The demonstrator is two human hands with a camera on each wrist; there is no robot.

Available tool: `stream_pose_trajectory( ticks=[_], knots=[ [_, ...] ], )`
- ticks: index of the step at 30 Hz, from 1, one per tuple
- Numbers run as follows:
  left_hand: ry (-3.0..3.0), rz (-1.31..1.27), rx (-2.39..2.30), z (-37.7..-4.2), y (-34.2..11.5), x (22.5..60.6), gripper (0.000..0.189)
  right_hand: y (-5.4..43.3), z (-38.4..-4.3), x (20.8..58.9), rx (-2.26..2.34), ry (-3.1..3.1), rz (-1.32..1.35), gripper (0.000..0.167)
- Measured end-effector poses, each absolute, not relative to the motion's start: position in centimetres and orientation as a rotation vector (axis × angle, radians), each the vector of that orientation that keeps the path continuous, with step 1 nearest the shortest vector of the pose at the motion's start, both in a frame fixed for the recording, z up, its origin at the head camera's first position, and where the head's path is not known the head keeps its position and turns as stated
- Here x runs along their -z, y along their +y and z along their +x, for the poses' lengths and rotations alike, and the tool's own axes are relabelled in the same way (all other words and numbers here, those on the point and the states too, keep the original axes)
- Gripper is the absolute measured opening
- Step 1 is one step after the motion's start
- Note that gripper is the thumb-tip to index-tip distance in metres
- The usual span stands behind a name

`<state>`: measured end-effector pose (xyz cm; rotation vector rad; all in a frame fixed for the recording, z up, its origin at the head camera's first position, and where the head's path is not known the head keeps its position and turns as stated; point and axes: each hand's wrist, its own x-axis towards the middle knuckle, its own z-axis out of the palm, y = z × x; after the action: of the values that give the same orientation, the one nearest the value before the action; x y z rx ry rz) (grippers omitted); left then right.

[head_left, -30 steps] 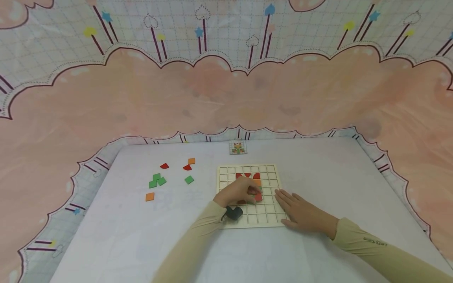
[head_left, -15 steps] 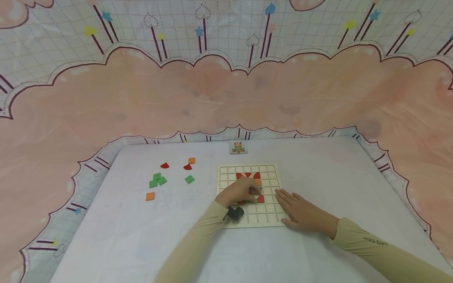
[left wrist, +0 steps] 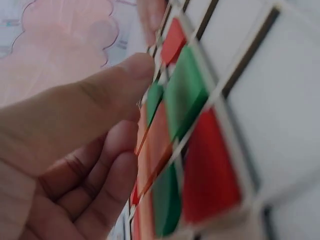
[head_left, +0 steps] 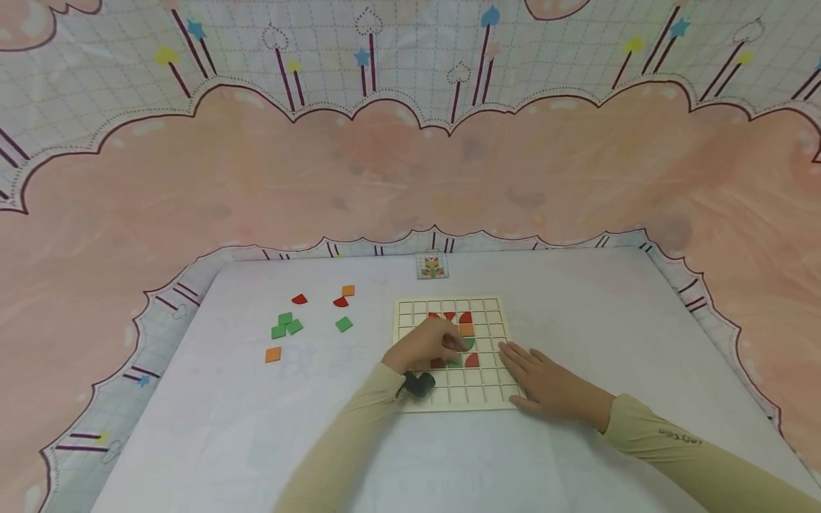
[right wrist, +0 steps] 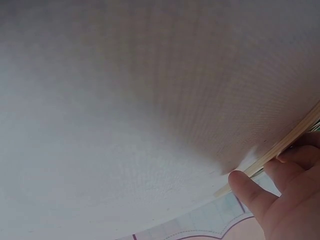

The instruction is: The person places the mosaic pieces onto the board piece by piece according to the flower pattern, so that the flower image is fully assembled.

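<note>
Patterned cloth point(head_left: 410, 171), peach and white with candle-like drawings, fills the upper frame; white table point(head_left: 192, 427) below it, across the lower half; pale gridded board point(head_left: 477, 388) lies flat on it, right of lower centre; right hand point(head_left: 551, 385) at the board's right edge, fingers straight, grip wide, fingertips touching the rim; left hand point(head_left: 430, 342) over the board's middle, grip narrow, thumb apart from bent fingers in the left wrist view; black wrist device point(head_left: 420, 384) on that wrist, over the board's lower left.

Small card point(head_left: 432, 267) with a printed flower-like pattern sits above the board, near the table's far edge; loose at left of the frame: four green squares point(head_left: 344, 324), three bunched together, one apart; two orange squares point(head_left: 273, 354), one upper, one lower; two red wedges point(head_left: 299, 299), the right one just below the upper orange square; inlaid pieces point(head_left: 466, 330) in red, orange and green fill cells mid-board, partly hidden by the left hand.
</note>
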<state>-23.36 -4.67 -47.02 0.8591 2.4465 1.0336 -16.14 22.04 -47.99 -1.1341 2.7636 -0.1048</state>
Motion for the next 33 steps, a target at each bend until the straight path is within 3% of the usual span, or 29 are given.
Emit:
stream_pose_trajectory(
  ticks=[22,29,33],
  knots=[
    [2.681,0.587,-1.132,-22.9,-18.5,43.5,0.023,21.8,-16.1,47.6,0.097,2.761,-1.140,0.072],
    [2.784,0.684,-1.141,-22.4,-24.1,42.6,0.025,21.9,-16.1,47.9,0.075,2.788,-1.168,0.072],
    [2.831,0.508,-1.057,-22.2,-26.6,41.8,0.026,21.9,-16.1,47.9,0.089,2.779,-1.163,0.071]
  ],
)
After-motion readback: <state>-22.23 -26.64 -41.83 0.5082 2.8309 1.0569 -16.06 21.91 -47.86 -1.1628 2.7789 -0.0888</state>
